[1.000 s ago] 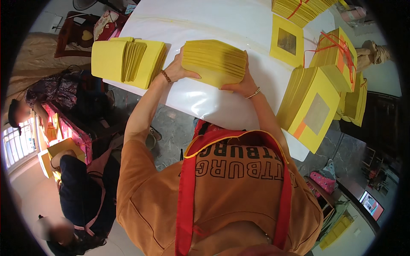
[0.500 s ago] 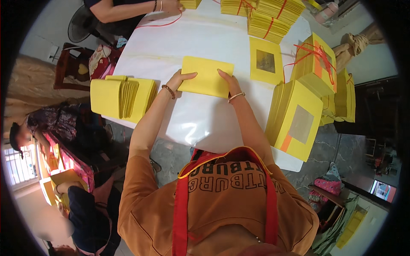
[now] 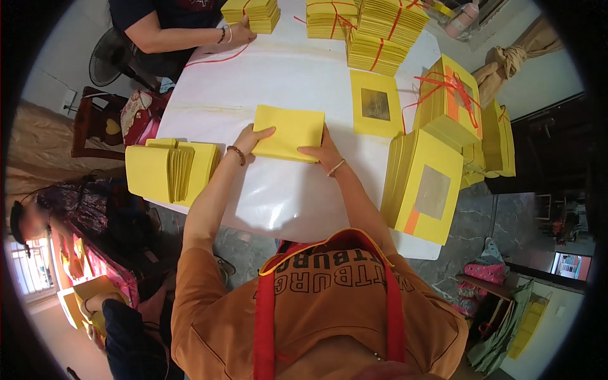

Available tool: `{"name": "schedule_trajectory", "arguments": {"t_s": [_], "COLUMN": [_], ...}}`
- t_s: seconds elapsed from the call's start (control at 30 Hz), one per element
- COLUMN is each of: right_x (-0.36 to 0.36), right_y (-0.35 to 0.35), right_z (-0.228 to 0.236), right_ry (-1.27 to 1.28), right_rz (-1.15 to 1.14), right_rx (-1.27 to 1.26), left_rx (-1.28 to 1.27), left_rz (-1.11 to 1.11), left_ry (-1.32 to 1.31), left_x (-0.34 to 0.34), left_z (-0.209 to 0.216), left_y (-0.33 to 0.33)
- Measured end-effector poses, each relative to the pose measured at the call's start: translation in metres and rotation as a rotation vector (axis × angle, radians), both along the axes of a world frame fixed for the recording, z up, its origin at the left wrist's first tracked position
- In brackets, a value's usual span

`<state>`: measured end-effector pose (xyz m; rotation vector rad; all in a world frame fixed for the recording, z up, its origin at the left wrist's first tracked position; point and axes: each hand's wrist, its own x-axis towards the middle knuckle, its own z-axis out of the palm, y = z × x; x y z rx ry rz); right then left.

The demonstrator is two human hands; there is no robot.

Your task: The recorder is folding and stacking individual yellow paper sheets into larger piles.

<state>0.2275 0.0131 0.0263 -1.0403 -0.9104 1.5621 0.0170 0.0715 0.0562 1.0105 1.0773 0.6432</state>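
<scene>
Between my two hands is a small stack of yellow paper (image 3: pixel 288 130), its plain top face towards me, over the middle of the white table. My left hand (image 3: pixel 251 140) grips the left edge, thumb on top and fingers out of sight underneath. On the right edge, my right hand (image 3: pixel 325 148) clasps the lower corner with its thumb over the top face. Left of my left forearm stand folded yellow paper bundles (image 3: pixel 171 168), fanned at their edges. To the right lies a single flat yellow sheet with a dark printed panel (image 3: pixel 375 104).
A thick yellow stack (image 3: pixel 423 190) stands at the table's right edge, with a red-ribboned bundle (image 3: pixel 453 95) behind it. More tied stacks (image 3: pixel 386 31) stand at the far side. Across the table, another person's hand (image 3: pixel 242 30) touches a yellow stack (image 3: pixel 256 16). Two people work at lower left.
The view has shifted, showing more of the far side. My right thumb has slid down towards the stack's near corner. The other person's hand now rests beside a fully visible tied stack.
</scene>
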Motion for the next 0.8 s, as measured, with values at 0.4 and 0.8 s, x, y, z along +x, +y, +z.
{"name": "schedule_trajectory", "arguments": {"t_s": [0.4, 0.8], "right_x": [0.004, 0.001], "right_y": [0.032, 0.108], "right_z": [-0.010, 0.005], "right_ry": [-0.301, 0.191], "right_rz": [-0.080, -0.306], "right_rx": [0.403, -0.033], "left_rx": [0.167, -0.052], "left_rz": [0.111, 0.089], "left_ry": [-0.135, -0.081], "left_x": [0.003, 0.008], "left_z": [-0.003, -0.015], "left_y": [0.013, 0.125]}}
